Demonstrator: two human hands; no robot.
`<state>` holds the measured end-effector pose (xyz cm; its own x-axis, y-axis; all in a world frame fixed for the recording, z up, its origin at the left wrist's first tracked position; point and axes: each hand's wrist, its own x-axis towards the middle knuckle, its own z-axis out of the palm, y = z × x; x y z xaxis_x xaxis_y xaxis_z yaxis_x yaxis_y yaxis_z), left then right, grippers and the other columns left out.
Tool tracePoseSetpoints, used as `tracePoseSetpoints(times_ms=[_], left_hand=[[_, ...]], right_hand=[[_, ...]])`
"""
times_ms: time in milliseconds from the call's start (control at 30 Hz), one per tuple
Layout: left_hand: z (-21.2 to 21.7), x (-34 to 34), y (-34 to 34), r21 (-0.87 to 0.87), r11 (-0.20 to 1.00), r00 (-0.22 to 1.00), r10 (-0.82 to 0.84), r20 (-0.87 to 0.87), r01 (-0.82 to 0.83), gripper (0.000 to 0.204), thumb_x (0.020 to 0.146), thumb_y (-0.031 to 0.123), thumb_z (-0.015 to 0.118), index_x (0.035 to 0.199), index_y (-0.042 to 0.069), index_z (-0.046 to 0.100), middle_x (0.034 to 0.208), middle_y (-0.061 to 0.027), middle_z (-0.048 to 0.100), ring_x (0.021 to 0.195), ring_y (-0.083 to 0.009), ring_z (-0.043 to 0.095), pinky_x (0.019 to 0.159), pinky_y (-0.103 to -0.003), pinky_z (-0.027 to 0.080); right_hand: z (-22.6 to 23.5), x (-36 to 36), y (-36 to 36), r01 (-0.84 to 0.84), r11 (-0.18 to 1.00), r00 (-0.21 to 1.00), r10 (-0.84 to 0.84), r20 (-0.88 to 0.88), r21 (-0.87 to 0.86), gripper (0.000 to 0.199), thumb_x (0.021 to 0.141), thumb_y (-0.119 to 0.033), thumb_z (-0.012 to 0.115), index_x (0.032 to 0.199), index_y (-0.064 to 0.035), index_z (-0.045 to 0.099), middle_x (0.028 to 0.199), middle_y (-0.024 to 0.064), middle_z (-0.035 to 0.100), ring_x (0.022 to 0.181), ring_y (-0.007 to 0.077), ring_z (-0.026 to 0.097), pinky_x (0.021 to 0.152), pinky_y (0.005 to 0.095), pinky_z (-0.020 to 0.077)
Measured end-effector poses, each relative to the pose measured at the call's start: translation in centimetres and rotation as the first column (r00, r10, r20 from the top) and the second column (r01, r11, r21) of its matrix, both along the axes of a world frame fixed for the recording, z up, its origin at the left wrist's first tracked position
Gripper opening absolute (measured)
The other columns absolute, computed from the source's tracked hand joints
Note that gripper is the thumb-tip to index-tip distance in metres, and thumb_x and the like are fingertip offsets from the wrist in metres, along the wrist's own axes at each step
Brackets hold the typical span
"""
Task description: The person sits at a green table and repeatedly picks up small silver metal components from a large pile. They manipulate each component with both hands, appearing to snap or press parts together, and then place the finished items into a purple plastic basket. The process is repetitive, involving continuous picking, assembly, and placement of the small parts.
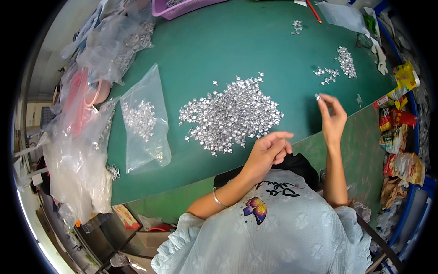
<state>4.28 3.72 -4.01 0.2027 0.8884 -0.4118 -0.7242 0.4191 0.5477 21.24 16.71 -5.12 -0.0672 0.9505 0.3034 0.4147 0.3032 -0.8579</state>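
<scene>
A wide heap of small shiny metal pieces [232,114] lies in the middle of the green table [219,45]. At its near right edge is my left hand [267,155], index finger stretched out and the other fingers curled in. Whatever those curled fingers may hold is hidden. Further right, my right hand [334,121] is raised near the table's edge. Its thumb and index finger pinch one small metal piece [317,97]. Beyond that hand lie a loose scatter of pieces [326,75] and a denser small pile [346,61].
To the left, a clear plastic bag [146,118] with metal pieces lies flat. More bags [73,169] and a pink container [98,91] crowd the left edge. A purple bin [182,9] stands at the back, a red pencil [314,11] at far right. Snack packets [397,118] hang right.
</scene>
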Motion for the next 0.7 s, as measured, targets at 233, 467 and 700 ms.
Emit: tracePoseSetpoints(times_ms=[233, 467, 700], left_hand=[[-2.1, -1.8, -2.2, -0.108, 0.990, 0.993, -0.082, 0.081, 0.090, 0.030, 0.085, -0.004, 0.042, 0.112, -0.001, 0.053, 0.088, -0.0074, 0.056, 0.059, -0.0056, 0.039, 0.049, -0.018, 0.030], [-3.3, -2.9, -1.4, -0.127, 0.991, 0.960, -0.008, 0.281, 0.046, 0.038, 0.075, -0.006, 0.045, 0.112, -0.002, 0.053, 0.092, -0.0063, 0.054, 0.069, -0.0080, 0.044, 0.054, -0.018, 0.034], [-4.4, -5.5, -0.7, -0.134, 0.991, 0.902, 0.030, 0.431, 0.031, 0.042, 0.069, -0.006, 0.047, 0.110, 0.000, 0.050, 0.092, -0.0073, 0.051, 0.066, -0.0088, 0.041, 0.051, -0.019, 0.031]], right_hand=[[-4.2, 2.9, 8.7, 0.061, 0.925, 0.840, -0.251, 0.481, 0.376, 0.011, 0.078, -0.008, 0.062, 0.088, -0.0028, 0.062, 0.086, 0.0117, 0.059, 0.082, 0.0281, 0.053, 0.074, 0.0371, 0.0414], [1.5, -7.9, 0.6, -0.420, 0.900, 0.851, 0.345, 0.396, 0.118, 0.024, 0.072, -0.009, 0.065, 0.093, -0.0029, 0.058, 0.095, 0.0112, 0.056, 0.092, 0.0288, 0.049, 0.082, 0.0358, 0.0364], [0.6, -10.6, -1.4, -0.625, 0.780, 0.670, 0.562, 0.485, -0.039, 0.024, 0.071, -0.009, 0.067, 0.094, -0.0027, 0.060, 0.094, 0.0093, 0.055, 0.086, 0.0270, 0.050, 0.073, 0.0364, 0.0365]])
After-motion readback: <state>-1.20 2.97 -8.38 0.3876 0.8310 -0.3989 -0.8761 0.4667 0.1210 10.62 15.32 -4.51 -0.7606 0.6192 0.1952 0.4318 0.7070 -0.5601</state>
